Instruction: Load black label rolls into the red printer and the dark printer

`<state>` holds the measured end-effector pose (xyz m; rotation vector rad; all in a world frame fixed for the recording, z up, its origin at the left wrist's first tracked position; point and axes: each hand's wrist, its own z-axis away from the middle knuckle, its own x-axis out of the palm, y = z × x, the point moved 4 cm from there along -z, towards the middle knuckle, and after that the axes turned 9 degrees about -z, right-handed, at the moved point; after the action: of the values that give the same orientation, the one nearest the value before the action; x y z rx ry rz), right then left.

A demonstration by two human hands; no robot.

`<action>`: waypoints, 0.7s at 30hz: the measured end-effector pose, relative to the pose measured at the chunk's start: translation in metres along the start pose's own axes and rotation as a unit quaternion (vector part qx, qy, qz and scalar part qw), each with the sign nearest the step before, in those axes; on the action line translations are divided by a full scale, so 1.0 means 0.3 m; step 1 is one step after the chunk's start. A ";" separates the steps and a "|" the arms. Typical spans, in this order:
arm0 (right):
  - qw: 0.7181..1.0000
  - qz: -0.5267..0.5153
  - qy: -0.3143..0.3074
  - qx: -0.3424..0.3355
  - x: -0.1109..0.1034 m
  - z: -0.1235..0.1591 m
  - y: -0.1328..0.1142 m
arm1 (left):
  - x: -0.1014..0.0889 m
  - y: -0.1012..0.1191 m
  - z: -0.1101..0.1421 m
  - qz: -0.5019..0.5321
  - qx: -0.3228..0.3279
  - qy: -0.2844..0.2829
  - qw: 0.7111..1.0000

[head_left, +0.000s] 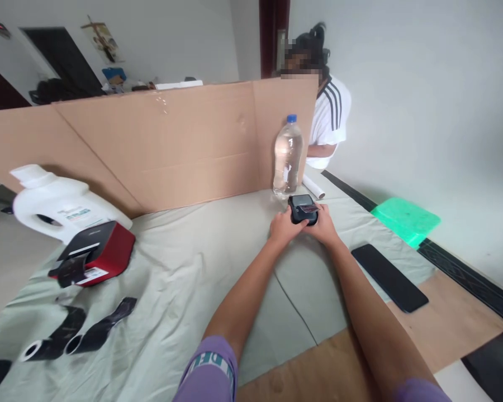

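My left hand (284, 225) and my right hand (323, 224) are closed on opposite sides of a small black portable printer (302, 202) at the table's far side. On its top face lies a dark, glossy strip, too small to make out fully. Right behind the printer stands a clear bottle (288, 158) of liquid with a blue cap. A white rolled tube (314, 187) lies beside the bottle, beyond my right hand. To the right of my right forearm rests a black phone-like slab (389, 277).
A cardboard panel (193, 148) stands along the back. At left are a white jug (73, 204) on its side, a red and black printer (104, 251), and two black rolls (96, 334). A green plastic container (406, 218) sits by the wall. Another person (331, 111) is behind the panel.
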<state>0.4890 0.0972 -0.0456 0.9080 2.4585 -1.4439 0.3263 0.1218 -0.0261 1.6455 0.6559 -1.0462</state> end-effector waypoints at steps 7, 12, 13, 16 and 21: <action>0.995 0.099 0.015 0.027 0.010 0.030 0.065 | 0.079 0.026 -0.032 -0.010 -0.043 0.015 0.999; 0.990 0.131 0.023 0.040 0.027 0.030 0.061 | 0.094 0.019 -0.051 -0.004 -0.035 0.008 0.999; 0.990 0.136 0.022 0.041 0.032 0.030 0.064 | 0.097 0.016 -0.053 -0.002 -0.032 0.007 0.999; 0.987 0.151 0.027 0.038 0.045 0.029 0.074 | 0.107 0.008 -0.050 0.004 -0.016 0.006 1.000; 0.982 0.190 0.011 0.004 0.064 0.027 0.082 | 0.097 0.007 -0.012 0.019 0.012 0.010 1.000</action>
<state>0.4860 0.1074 -0.0761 1.3124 2.1375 -1.3145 0.3429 0.1222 -0.0503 1.6852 0.6257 -1.0151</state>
